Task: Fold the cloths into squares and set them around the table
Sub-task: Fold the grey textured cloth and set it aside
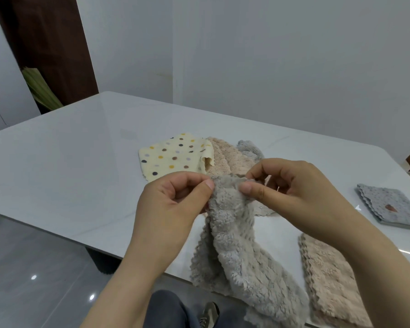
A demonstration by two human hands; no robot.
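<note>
A fluffy grey-beige cloth point(237, 245) hangs from both hands over the near edge of the white table point(81, 162). My left hand point(173, 204) pinches its top edge on the left, and my right hand point(291, 185) pinches the same edge on the right, thumbs close together. Behind the hands lies an unfolded heap: a cream polka-dot cloth point(173, 157), a pink-beige cloth point(225, 159) and a grey cloth point(249, 149). A folded beige cloth point(327, 278) lies at the near right edge. A folded grey cloth point(393, 204) sits at the far right.
The table's near edge runs diagonally below my hands, with a dark table leg point(100, 261) under it. Grey tiled floor point(33, 268) lies to the left. My knee and shoe point(208, 313) show at the bottom. A dark wooden door frame point(47, 43) stands behind the table.
</note>
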